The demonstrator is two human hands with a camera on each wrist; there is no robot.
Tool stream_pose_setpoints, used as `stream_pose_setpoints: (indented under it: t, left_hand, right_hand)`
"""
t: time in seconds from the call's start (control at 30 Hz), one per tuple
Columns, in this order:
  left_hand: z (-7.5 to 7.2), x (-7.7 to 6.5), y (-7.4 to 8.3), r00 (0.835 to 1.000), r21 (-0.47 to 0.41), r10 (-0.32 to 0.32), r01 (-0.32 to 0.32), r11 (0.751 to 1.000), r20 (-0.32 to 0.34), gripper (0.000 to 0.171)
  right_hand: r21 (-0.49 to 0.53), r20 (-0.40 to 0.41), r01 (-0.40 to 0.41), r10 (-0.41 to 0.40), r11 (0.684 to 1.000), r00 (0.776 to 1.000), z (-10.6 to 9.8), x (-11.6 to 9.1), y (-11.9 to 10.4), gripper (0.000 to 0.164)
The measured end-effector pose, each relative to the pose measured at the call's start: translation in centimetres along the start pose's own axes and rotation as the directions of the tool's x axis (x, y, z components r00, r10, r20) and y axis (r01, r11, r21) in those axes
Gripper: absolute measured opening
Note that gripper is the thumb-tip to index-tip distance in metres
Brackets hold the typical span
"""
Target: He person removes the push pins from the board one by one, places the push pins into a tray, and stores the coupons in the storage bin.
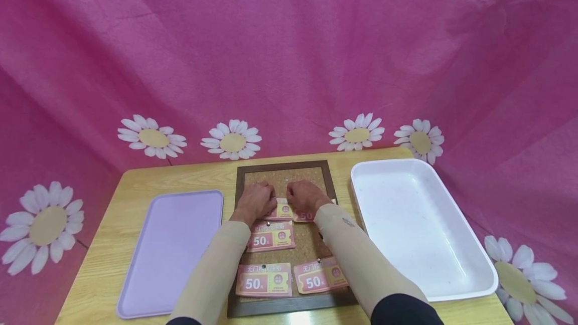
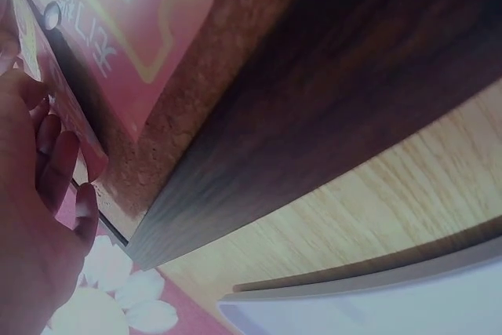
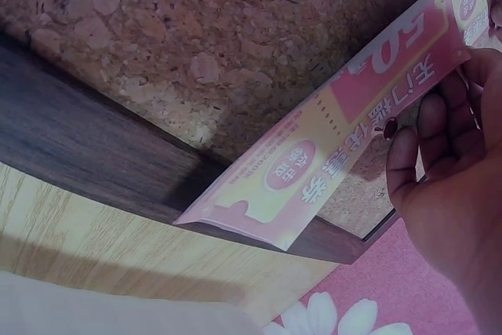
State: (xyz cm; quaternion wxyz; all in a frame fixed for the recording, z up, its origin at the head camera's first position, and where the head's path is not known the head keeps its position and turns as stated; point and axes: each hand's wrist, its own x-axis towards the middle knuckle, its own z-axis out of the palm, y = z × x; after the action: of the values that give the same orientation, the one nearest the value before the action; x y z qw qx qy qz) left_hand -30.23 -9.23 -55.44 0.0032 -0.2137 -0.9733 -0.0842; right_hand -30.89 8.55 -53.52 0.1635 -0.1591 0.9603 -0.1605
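Note:
A brown-framed corkboard [image 1: 309,242] lies on the table with several pink and yellow "50" coupons on it. Near its top, my left hand [image 1: 256,199] pinches the upper left coupon [image 1: 284,209], fingers curled along the top edge. My right hand [image 1: 308,196] is bent close beside it, over the upper right coupon [image 3: 274,158]. A small pin [image 3: 390,129] sits at that coupon's top edge, next to my curled fingers. The tips of my right thumb and index finger are hidden, so I cannot tell what they hold. Below, the middle left coupon [image 1: 271,238] is pinned too.
Two more pinned coupons, one left [image 1: 264,281] and one right [image 1: 316,277], lie along the board's bottom. A lilac tray [image 1: 173,245] is left of the board, a deep white tray [image 1: 422,224] right. Behind the wooden table [image 1: 189,177] hangs a pink flowered cloth [image 1: 289,74].

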Motion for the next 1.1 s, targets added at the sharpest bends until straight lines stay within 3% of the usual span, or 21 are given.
stream_pose_setpoints:
  t: [0.37,0.47,0.6,1.1]
  left_hand:
    - [0.3,-0.1,0.1,0.999,0.001,0.003,-0.003,1.000,-0.054,0.010]
    - [0.3,-0.1,0.1,0.999,-0.008,-0.008,0.007,1.000,-0.050,0.009]
    - [0.4,0.0,0.1,0.999,-0.041,-0.020,0.018,0.999,-0.045,0.009]
    - [0.4,0.2,0.1,0.999,-0.065,-0.042,0.040,0.997,-0.031,0.007]
  right_hand:
    - [0.078,-0.018,0.019,-0.017,0.997,1.000,-0.2,-0.3,0.2,0.008]
    - [0.117,0.006,0.016,-0.017,0.993,1.000,-0.4,-0.3,0.4,0.004]
    - [0.179,0.030,0.008,-0.014,0.984,0.999,-0.4,-0.1,0.7,0.010]
    - [0.328,0.007,0.039,-0.044,0.944,0.999,-0.5,0.1,1.0,0.013]
